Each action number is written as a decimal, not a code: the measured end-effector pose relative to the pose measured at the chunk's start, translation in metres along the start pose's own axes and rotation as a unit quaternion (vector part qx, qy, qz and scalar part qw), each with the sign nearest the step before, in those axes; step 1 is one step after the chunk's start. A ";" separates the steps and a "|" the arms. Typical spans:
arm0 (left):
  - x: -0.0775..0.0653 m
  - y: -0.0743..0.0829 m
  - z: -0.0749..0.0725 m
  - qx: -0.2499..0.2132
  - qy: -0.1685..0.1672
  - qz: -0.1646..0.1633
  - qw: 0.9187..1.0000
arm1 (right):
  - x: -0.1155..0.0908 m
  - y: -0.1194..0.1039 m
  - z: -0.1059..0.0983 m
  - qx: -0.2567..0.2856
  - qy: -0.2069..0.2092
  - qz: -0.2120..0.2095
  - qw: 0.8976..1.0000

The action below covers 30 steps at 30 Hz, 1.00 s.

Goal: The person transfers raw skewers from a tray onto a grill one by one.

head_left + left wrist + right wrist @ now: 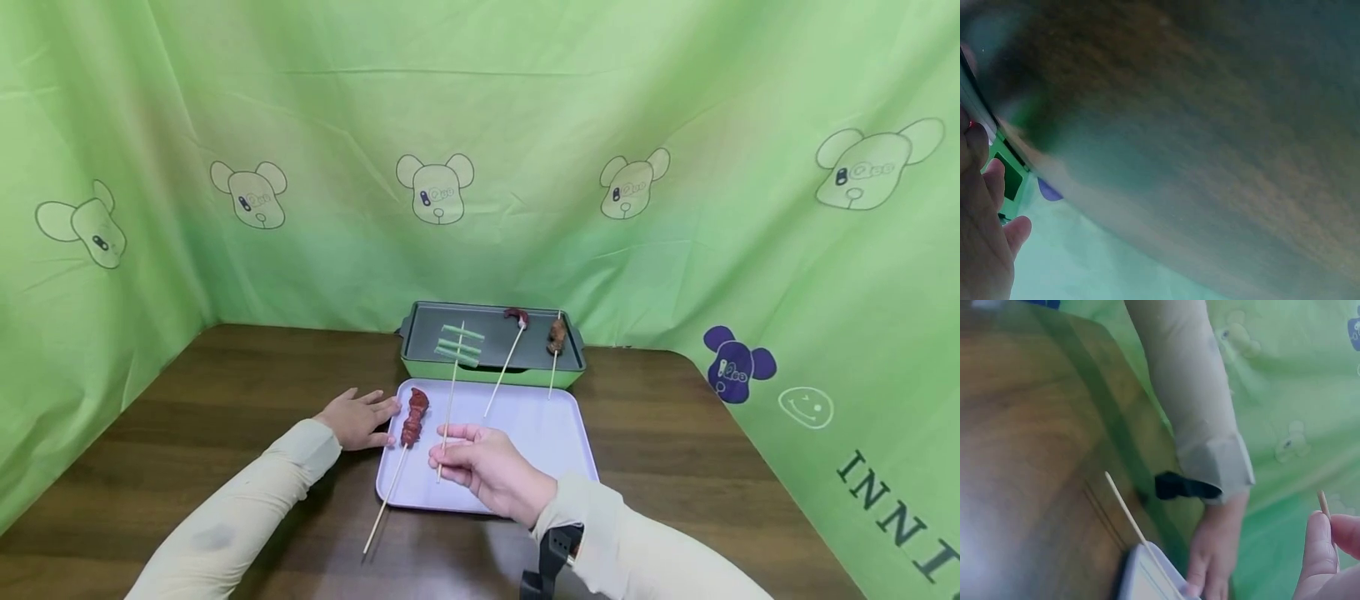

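My right hand [495, 468] pinches the lower stick of a skewer [458, 346] threaded with pale green strips, its far end over the grill. In the right wrist view, thumb and finger meet on that stick [1323, 501]. My left hand [362, 419] lies with fingers spread at the left rim of the lavender tray [525, 454]. Close to those fingertips is a skewer of red meat [413, 417], its stick running over the tray's front edge. The left wrist view catches part of the left hand [988, 206] beside the tray edge.
Behind the tray stands a green grill with a dark plate [495, 354]. A skewer with a dark red curled piece [517, 317] and one with brown meat [556, 336] lie on it, sticks pointing forward. A green curtain [525, 100] borders the brown wooden table [675, 467].
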State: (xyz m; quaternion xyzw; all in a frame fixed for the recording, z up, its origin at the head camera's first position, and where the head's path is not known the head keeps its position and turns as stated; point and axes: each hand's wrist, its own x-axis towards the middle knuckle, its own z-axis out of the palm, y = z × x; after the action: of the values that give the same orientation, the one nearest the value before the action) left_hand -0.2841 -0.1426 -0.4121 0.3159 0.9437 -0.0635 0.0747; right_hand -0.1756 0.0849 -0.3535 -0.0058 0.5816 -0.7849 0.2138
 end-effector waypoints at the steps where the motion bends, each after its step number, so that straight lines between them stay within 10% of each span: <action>1: 0.001 0.000 0.000 0.001 0.001 0.000 1.000 | 0.002 -0.003 -0.001 0.001 0.002 -0.003 1.000; 30: 0.002 -0.004 0.004 -0.004 0.004 0.007 1.000 | 0.069 -0.054 -0.024 0.049 0.043 -0.036 0.997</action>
State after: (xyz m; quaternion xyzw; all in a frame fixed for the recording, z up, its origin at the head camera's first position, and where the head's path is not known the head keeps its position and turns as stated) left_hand -0.2872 -0.1450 -0.4159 0.3225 0.9420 -0.0582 0.0720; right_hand -0.2622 0.0952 -0.3282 0.0174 0.5507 -0.8190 0.1599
